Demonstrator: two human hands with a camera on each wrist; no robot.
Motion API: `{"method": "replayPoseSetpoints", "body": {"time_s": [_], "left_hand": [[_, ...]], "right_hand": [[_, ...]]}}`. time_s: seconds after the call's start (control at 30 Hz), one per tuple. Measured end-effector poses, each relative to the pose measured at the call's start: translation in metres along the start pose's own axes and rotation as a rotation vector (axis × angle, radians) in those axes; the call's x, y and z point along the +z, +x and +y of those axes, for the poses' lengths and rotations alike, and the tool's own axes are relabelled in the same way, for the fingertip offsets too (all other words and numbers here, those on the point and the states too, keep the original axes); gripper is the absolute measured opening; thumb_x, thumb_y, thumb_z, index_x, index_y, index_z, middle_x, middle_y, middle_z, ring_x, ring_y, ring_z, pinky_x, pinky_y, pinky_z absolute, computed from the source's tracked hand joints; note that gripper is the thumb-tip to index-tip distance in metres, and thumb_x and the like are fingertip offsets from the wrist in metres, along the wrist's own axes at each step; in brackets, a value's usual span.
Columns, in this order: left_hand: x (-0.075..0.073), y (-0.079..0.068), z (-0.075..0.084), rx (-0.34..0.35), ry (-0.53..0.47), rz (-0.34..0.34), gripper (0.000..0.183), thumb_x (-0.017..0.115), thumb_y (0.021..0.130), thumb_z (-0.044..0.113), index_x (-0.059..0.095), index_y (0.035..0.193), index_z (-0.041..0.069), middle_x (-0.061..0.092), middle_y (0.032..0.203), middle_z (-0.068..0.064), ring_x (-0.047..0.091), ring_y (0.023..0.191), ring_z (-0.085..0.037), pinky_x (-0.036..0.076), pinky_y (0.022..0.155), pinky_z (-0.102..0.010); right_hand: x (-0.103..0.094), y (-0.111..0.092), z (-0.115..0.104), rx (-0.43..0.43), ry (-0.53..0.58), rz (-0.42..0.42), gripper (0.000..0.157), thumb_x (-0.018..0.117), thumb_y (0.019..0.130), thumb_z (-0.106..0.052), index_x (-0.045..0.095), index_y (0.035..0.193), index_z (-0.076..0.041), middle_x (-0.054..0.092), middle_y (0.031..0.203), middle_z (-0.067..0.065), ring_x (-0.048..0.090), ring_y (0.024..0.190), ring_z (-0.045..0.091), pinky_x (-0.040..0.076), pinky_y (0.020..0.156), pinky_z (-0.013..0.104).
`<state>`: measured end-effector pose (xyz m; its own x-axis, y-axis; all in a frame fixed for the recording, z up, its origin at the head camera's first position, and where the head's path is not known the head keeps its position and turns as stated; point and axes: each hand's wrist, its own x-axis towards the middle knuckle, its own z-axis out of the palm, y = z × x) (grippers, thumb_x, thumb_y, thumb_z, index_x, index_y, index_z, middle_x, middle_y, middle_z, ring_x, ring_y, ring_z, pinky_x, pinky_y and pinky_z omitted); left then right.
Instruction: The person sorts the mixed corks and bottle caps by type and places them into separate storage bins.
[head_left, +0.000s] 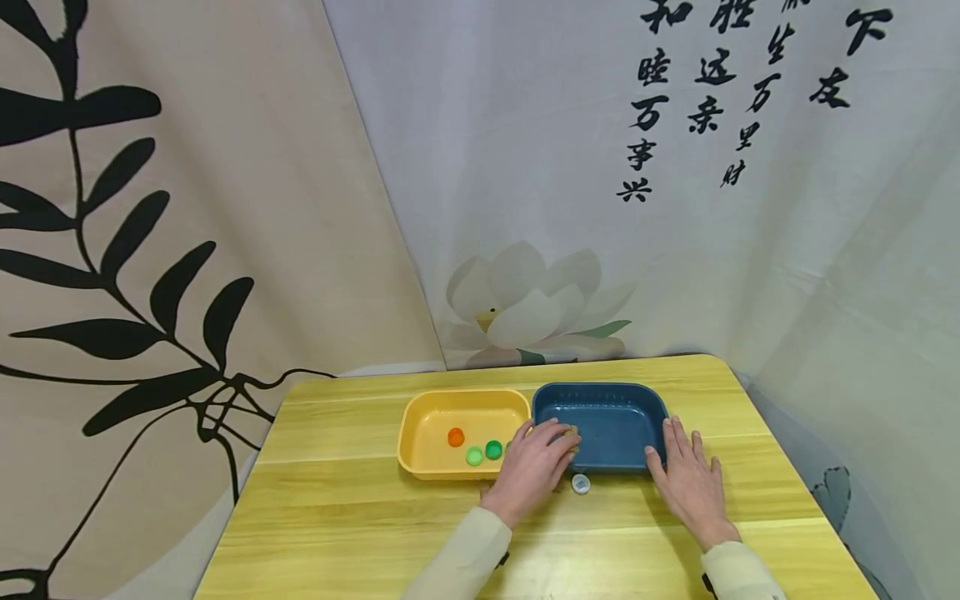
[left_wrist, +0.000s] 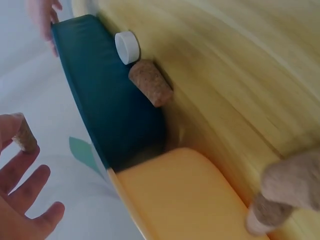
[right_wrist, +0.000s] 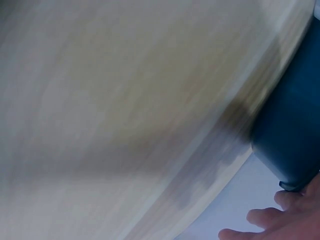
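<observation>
The left hand [head_left: 531, 468] pinched a cork [left_wrist: 25, 136] by the blue tray [head_left: 618, 433]; I guessed this putting-down step needed gentle letting-go.

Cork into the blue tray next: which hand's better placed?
Left, I'd say: the left hand already pinches the cork at the left end of the blue tray. The right hand shows no cork.

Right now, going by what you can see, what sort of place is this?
Probably an indoor tabletop activity corner, though I can't tell what building. A wood-grained table bears a yellow tray and a blue tray, with leaf-printed cloth and lettered cloth behind it.
</observation>
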<state>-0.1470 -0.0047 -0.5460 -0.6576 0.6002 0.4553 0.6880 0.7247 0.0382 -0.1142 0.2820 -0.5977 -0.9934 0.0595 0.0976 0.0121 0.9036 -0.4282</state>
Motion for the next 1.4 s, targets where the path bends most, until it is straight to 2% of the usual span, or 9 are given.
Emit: {"method": "replayPoseSetpoints", "body": {"time_s": [0.23,0.53,0.67,0.87,1.03,1.13,1.27,1.4], "left_hand": [[0.016,0.017,0.009,0.001,0.011,-0.054,0.022,0.063,0.105,0.034,0.074,0.124,0.030,0.069,0.130,0.009,0.060,0.130,-0.014,0.044,0.114,-0.046],[0.037,0.030,0.012,-0.023,0.023,-0.151,0.024,0.059,0.107,0.036,0.074,0.124,0.032,0.069,0.130,0.011,0.060,0.129,-0.012,0.045,0.112,-0.048],[0.044,0.034,0.013,-0.035,0.025,-0.200,0.022,0.061,0.106,0.034,0.074,0.124,0.032,0.068,0.131,0.012,0.060,0.129,-0.012,0.046,0.111,-0.050],[0.050,0.038,0.015,-0.040,0.039,-0.268,0.023,0.064,0.104,0.034,0.074,0.125,0.034,0.066,0.135,0.014,0.057,0.133,-0.013,0.044,0.112,-0.051],[0.050,0.040,0.016,-0.063,0.024,-0.298,0.028,0.063,0.104,0.037,0.072,0.131,0.035,0.059,0.147,0.010,0.052,0.139,-0.016,0.042,0.114,-0.052],[0.049,0.040,0.016,-0.087,-0.022,-0.296,0.031,0.061,0.106,0.038,0.070,0.134,0.033,0.054,0.154,0.006,0.049,0.142,-0.019,0.040,0.115,-0.054],[0.047,0.036,0.014,-0.115,-0.079,-0.255,0.035,0.061,0.106,0.039,0.067,0.138,0.029,0.050,0.157,0.002,0.047,0.144,-0.022,0.039,0.115,-0.056],[0.045,0.029,0.013,-0.120,-0.069,-0.217,0.041,0.060,0.105,0.043,0.062,0.144,0.028,0.047,0.159,0.001,0.046,0.145,-0.024,0.040,0.115,-0.056]], "right_hand": [[0.001,-0.001,0.001,-0.005,0.003,0.010,0.074,0.041,0.110,-0.047,0.022,0.163,0.001,0.019,0.169,0.024,0.017,0.149,0.058,0.015,0.106,0.085],[0.003,-0.001,0.001,-0.007,0.007,0.020,0.074,0.040,0.110,-0.047,0.022,0.163,0.001,0.019,0.169,0.023,0.018,0.149,0.058,0.015,0.105,0.085],[0.003,0.000,0.001,-0.002,0.004,0.014,0.074,0.038,0.111,-0.049,0.022,0.163,0.001,0.019,0.169,0.023,0.018,0.149,0.058,0.015,0.105,0.085],[0.004,0.000,0.000,0.005,0.005,0.009,0.074,0.040,0.110,-0.048,0.022,0.164,0.000,0.018,0.170,0.022,0.017,0.149,0.057,0.014,0.106,0.084],[0.003,0.001,0.000,0.010,0.004,-0.004,0.074,0.039,0.110,-0.048,0.021,0.164,0.000,0.017,0.170,0.023,0.016,0.150,0.057,0.013,0.106,0.084],[0.003,0.002,0.000,0.009,0.002,-0.009,0.074,0.039,0.111,-0.048,0.020,0.164,0.000,0.017,0.170,0.023,0.016,0.150,0.057,0.013,0.106,0.084],[0.003,0.003,0.001,0.007,-0.002,-0.002,0.074,0.040,0.111,-0.047,0.020,0.164,0.000,0.017,0.170,0.023,0.016,0.150,0.057,0.013,0.106,0.084],[0.003,0.003,0.002,0.008,-0.002,0.002,0.074,0.039,0.111,-0.047,0.020,0.164,0.000,0.017,0.170,0.023,0.016,0.150,0.057,0.013,0.107,0.084]]}}
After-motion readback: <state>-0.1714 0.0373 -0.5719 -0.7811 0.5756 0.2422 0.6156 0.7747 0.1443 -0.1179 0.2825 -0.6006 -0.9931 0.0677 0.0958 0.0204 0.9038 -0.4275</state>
